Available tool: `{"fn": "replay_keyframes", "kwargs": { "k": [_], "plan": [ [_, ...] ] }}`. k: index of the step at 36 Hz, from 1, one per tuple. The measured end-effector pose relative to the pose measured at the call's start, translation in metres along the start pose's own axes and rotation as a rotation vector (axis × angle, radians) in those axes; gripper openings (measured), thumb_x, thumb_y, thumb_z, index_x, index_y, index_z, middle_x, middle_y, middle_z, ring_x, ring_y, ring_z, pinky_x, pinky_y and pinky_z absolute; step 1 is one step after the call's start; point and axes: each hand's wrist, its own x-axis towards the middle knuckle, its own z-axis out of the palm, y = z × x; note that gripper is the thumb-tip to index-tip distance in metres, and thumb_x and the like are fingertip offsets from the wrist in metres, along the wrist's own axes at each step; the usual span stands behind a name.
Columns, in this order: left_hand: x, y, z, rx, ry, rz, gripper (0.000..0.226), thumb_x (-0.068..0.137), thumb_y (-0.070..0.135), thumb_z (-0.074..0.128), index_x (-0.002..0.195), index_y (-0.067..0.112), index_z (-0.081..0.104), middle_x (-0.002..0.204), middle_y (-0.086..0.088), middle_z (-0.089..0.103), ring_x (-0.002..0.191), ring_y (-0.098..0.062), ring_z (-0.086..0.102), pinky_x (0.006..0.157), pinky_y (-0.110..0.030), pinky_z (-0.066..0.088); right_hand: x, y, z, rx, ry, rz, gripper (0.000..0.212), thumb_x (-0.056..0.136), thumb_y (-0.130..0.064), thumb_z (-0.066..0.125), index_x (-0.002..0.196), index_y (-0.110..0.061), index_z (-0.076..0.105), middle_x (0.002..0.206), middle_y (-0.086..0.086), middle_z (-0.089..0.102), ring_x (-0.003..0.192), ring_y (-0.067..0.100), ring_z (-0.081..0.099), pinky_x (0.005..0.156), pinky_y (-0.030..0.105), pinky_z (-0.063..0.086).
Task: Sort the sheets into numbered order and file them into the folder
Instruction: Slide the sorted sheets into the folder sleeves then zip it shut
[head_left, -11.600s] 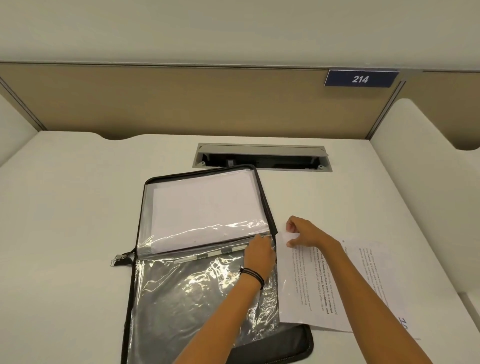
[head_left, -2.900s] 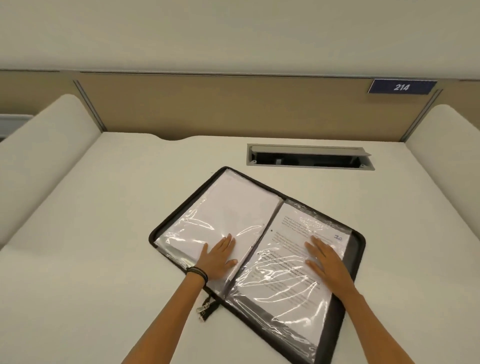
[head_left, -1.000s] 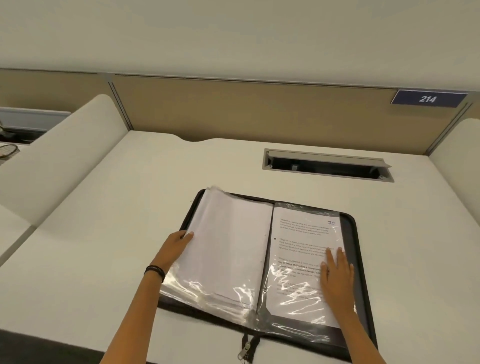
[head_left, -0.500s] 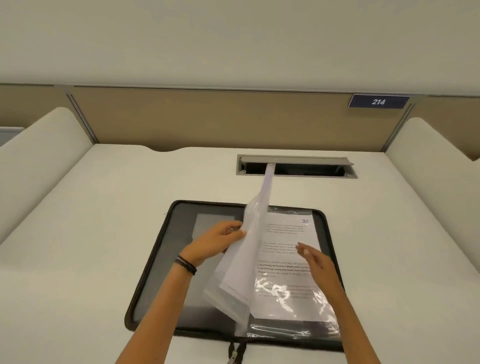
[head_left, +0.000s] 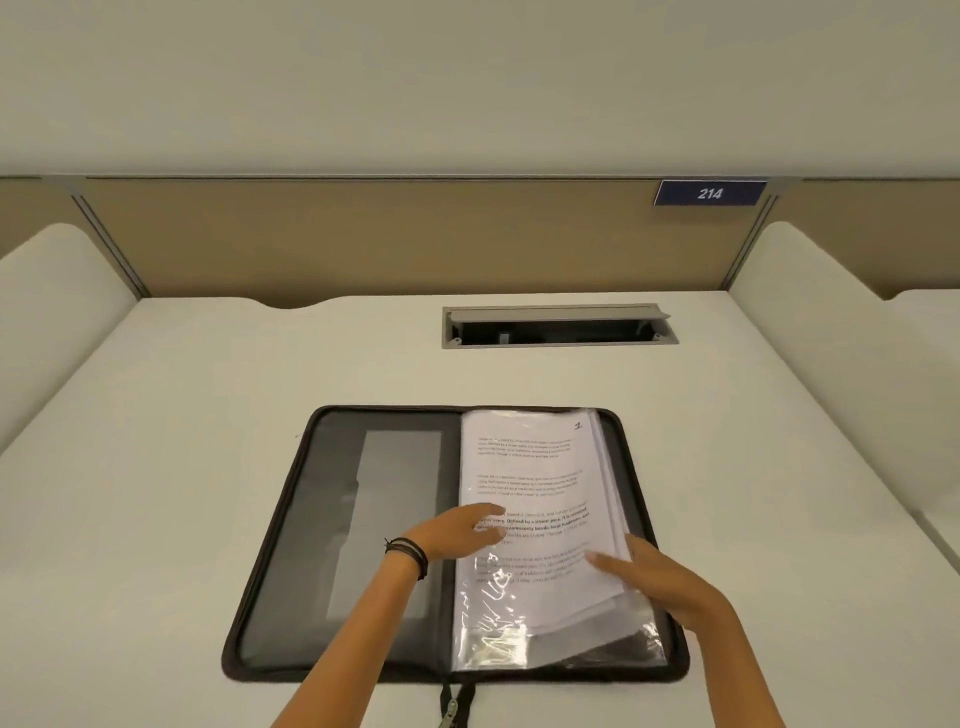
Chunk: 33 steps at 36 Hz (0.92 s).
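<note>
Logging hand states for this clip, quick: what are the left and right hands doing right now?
Left hand: open, resting flat on the top sheet.
Right hand: open, touching the stack at its right edge.

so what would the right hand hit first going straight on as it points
Probably the fingertips of the left hand: the right hand points left across the top sheet toward them, though height is unclear.
</note>
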Motion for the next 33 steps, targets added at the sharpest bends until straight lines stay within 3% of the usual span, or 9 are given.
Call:
{"fn": "replay_keyframes", "kwargs": {
  "k": [2,5,14,16,19,22,27,30,33],
  "plan": [
    [0.001,-0.009,0.004,0.019,-0.011,-0.021,0.053,0.101,0.037,0.042,0.149,0.021,0.027,0.158,-0.001,0.018,0.144,-0.018,0.02,0.115,-0.031,0.017,0.002,0.007,-0.004,-0.024,0.022,-0.011,0.067,0.075,-0.037,0.077,0.134,-0.022,0.048,0.121,-0.009,0.063,0.111,0.009,0.059,0.096,0.028,0.048],
    [0.001,-0.016,0.008,0.017,-0.006,-0.003,0.056,0.101,0.035,0.042,0.151,0.019,0.022,0.16,0.0,0.009,0.146,-0.018,0.015,0.116,-0.031,0.016,0.005,0.01,-0.006,-0.032,0.088,-0.01,0.046,0.084,-0.006,0.068,0.127,-0.013,0.053,0.11,-0.006,0.066,0.1,0.009,0.063,0.076,0.02,0.054],
    [0.006,-0.025,0.018,0.057,-0.034,0.05,0.069,0.099,0.031,0.049,0.152,0.019,0.007,0.159,-0.001,-0.012,0.147,-0.019,0.002,0.117,-0.032,0.01,0.023,0.013,-0.018,-0.074,0.278,-0.053,0.028,0.08,0.003,0.069,0.103,-0.012,0.063,0.09,-0.004,0.067,0.082,0.007,0.064,0.058,0.01,0.047],
    [0.009,-0.024,0.022,0.086,-0.025,0.07,0.074,0.098,0.03,0.051,0.152,0.018,0.002,0.158,-0.002,-0.017,0.147,-0.02,-0.005,0.118,-0.034,0.006,0.029,0.014,-0.022,-0.047,0.35,-0.06,0.025,0.079,0.005,0.069,0.097,-0.011,0.063,0.09,0.003,0.068,0.085,0.017,0.065,0.065,0.018,0.049],
    [0.016,-0.023,0.029,0.139,-0.015,0.07,0.08,0.096,0.032,0.053,0.152,0.018,-0.002,0.157,-0.003,-0.022,0.146,-0.021,-0.013,0.119,-0.043,0.001,0.04,0.02,-0.028,-0.04,0.489,-0.037,0.031,0.077,0.002,0.073,0.106,-0.002,0.061,0.104,0.016,0.066,0.098,0.033,0.062,0.081,0.036,0.049],
    [0.023,-0.021,0.033,0.211,0.002,0.062,0.082,0.096,0.036,0.054,0.152,0.017,-0.004,0.157,-0.004,-0.023,0.146,-0.022,-0.014,0.119,-0.048,0.0,0.048,0.027,-0.027,-0.108,0.652,0.006,0.047,0.077,-0.008,0.075,0.119,0.0,0.056,0.117,0.016,0.06,0.107,0.032,0.058,0.087,0.037,0.047],
    [0.034,-0.021,0.037,0.315,0.004,0.039,0.084,0.096,0.039,0.052,0.152,0.016,-0.006,0.157,-0.008,-0.023,0.146,-0.023,-0.015,0.118,-0.049,-0.001,0.046,0.034,-0.002,-0.323,0.924,-0.095,0.047,0.079,-0.001,0.07,0.124,0.001,0.055,0.121,0.022,0.048,0.112,0.037,0.047,0.087,0.037,0.043],
    [0.037,-0.02,0.041,0.367,0.037,0.037,0.081,0.097,0.038,0.049,0.151,0.014,-0.007,0.156,-0.009,-0.023,0.145,-0.024,-0.018,0.116,-0.046,-0.003,0.05,0.047,0.018,-0.384,0.923,-0.13,0.054,0.084,-0.008,0.067,0.134,0.0,0.047,0.142,0.024,0.033,0.129,0.038,0.034,0.102,0.042,0.036],
    [0.041,-0.02,0.048,0.37,0.134,0.064,0.076,0.099,0.035,0.046,0.152,0.013,-0.005,0.157,-0.008,-0.021,0.145,-0.023,-0.019,0.116,-0.041,-0.006,0.051,0.059,0.04,-0.374,0.867,-0.153,0.066,0.091,-0.024,0.059,0.147,-0.007,0.027,0.157,0.017,0.007,0.145,0.032,0.007,0.117,0.046,0.014]
  ]
}}
